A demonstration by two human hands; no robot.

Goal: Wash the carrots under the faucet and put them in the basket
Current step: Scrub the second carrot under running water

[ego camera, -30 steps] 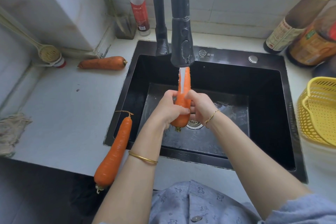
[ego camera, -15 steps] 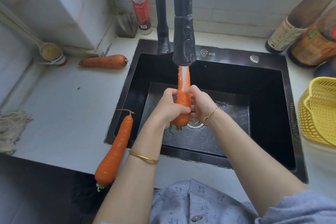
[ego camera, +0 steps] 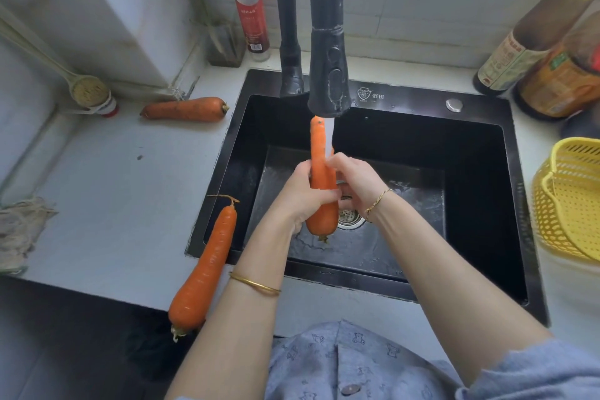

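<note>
Under the faucet [ego camera: 328,42], over the sink [ego camera: 470,146], the carrot [ego camera: 319,172] stood near upright, tip in the stream. Left hand [ego camera: 303,195] had a closed grip round its thick lower half; right hand [ego camera: 352,180] clasped it from the other side. Stiff, wet, probably slippery: hold the thick end. Orange, tapered, stub down. Two carrots [ego camera: 207,266] waited on the table [ego camera: 97,204]; basket [ego camera: 571,204] right.

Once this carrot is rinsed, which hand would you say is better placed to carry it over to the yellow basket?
Right, probably. The yellow basket sits on the counter right of the sink, on the right hand's side. The left hand grips the carrot lower down and would have to cross over.
</note>
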